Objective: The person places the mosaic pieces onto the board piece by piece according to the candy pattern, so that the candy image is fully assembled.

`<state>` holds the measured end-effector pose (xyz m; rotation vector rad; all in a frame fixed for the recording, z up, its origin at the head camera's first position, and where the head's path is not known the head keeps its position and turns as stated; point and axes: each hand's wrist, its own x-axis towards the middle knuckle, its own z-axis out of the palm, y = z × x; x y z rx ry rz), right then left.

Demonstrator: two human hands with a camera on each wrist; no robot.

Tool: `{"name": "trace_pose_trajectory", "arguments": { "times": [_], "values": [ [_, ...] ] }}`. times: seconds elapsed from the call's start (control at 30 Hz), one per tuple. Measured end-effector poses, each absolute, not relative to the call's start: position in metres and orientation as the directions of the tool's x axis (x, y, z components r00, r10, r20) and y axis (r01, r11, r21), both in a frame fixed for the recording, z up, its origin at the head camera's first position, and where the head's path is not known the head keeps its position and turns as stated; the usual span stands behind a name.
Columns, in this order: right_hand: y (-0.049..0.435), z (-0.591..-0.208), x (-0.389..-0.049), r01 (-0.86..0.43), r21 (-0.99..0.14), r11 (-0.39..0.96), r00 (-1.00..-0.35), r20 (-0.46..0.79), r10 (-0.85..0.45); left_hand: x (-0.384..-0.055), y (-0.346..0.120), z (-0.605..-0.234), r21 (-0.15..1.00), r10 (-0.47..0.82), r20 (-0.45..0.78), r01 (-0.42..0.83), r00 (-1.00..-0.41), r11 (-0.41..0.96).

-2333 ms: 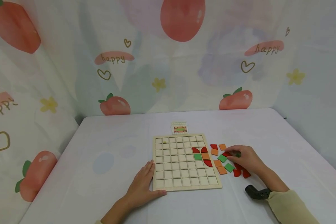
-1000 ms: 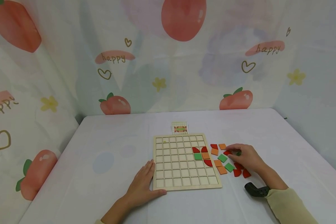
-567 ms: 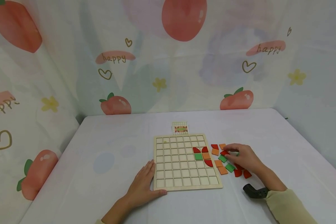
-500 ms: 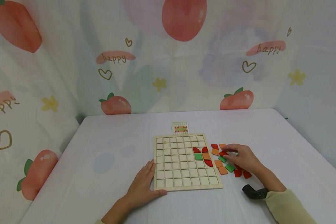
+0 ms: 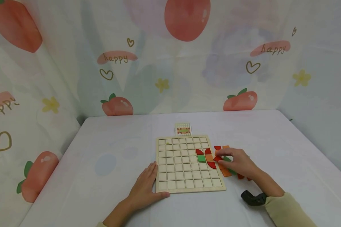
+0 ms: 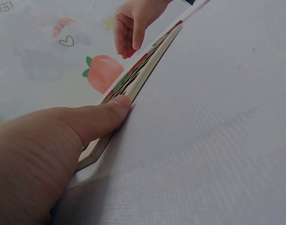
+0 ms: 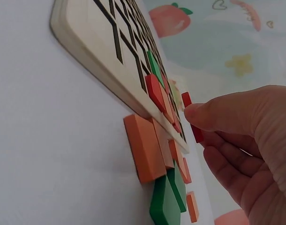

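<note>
Presently my right hand pinched a red piece between thumb and fingers – lifted above the tabletop, near the right edge of the gridded board. My left hand lay spread, its fingers fairly straight along the board's left edge and its thumb over the near edge, close to the near left corner.

The board lay flat, well apart from the tabletop's left and right edges. By its right edge, three red quarter-rounds, a green square and an orange square sat in its cells. Just beyond the board's far edge, toward the tabletop's far edge, lay a pattern card.

Between the board and the tabletop's right edge were loose orange tiles, green tiles and red tiles, some partly hidden under my right hand. I had a black device at my right wrist – and a fruit-printed cloth hung behind the tabletop's far edge.
</note>
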<state>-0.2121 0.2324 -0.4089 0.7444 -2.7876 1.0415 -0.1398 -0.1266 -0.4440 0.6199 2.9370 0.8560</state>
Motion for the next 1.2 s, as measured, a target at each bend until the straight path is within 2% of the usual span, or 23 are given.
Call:
{"name": "trace_pose_trajectory", "arguments": {
  "times": [0.5, 1.0, 1.2],
  "values": [
    [0.214, -0.414, -0.21, -0.556, -0.629, 0.543, -0.8, 0.228, -0.555, -0.14, -0.127, -0.444, 0.52, 0.385, 0.102, 0.38, -0.917, 0.765],
    [0.203, -0.413, -0.212, -0.59, -0.56, 0.582, -0.778, 0.203, -0.594, -0.14, -0.127, -0.446, 0.525, 0.387, 0.106, 0.382, -0.916, 0.76],
    [0.202, -0.412, -0.214, -0.617, -0.561, 0.552, -0.756, 0.229, -0.613, -0.14, -0.128, -0.445, 0.511, 0.389, 0.106, 0.386, -0.915, 0.768]
  ]
}}
